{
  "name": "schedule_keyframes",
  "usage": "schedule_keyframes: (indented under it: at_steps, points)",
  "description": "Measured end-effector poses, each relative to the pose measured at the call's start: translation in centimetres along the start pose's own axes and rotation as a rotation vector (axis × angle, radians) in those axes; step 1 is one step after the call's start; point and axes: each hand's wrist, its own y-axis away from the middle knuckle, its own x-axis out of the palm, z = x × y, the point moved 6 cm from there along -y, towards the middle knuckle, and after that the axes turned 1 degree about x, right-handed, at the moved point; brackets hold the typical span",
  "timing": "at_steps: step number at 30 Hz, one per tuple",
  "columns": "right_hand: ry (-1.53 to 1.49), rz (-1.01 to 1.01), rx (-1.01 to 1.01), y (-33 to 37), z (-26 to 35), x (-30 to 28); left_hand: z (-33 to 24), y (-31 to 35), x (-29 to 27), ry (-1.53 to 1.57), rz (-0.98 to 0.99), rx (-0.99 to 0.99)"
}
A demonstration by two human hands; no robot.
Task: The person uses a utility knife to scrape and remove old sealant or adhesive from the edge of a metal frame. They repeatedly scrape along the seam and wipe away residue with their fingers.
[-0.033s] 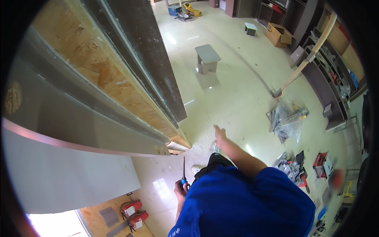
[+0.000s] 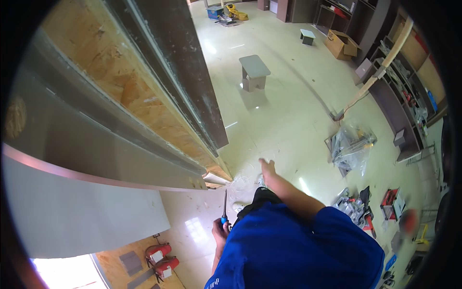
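Note:
My left hand is closed round the blue handle of a screwdriver, low beside my body. Its long dark shaft points away from me, with the tip just short of the bottom end of a tall grey panel frame. My right hand is held out in front of me over the floor, fingers apart, with nothing visible in it. Bare wood board shows between the frame's grey panels. Thin pale strands lie on the floor near my shoes, between the frame's end and my right hand.
A grey stool stands ahead, with a smaller stool and an open cardboard box farther off. Clear plastic wrapping and tools lie to the right. Two red fire extinguishers sit at lower left.
My right hand has shifted very slightly left and nearer to me. The screwdriver stays in my left hand, and the view has moved a little.

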Motion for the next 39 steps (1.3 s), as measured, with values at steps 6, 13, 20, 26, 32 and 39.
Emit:
schedule_keyframes:
  at_steps: [6, 13, 20, 26, 32, 39]
  points:
    - [0.24, 1.176, -0.463, 14.6, 0.7, 2.7, -5.5, -5.8, 4.6, 0.057, 0.16, 0.172]
    - [-0.066, 1.347, -0.05, 12.4, 2.9, 4.9, -14.4, -12.1, 11.4, 0.407, 0.125, 0.233]
    - [0.155, 1.391, 0.077, 9.3, 7.6, 2.7, -16.3, -15.8, 14.8, 0.454, -0.116, 0.17]
    - [0.135, 1.476, 0.451, 6.5, 5.7, 4.5, -14.2, -17.5, 15.6, 0.425, -0.321, 0.107]
    - [0.074, 1.574, 0.501, 6.9, 6.2, 8.3, -15.2, -19.3, 14.4, 0.319, -0.446, 0.128]
    - [-0.005, 1.512, 0.47, 6.1, 8.1, 10.1, -14.9, -21.0, 14.6, 0.357, -0.466, 0.068]
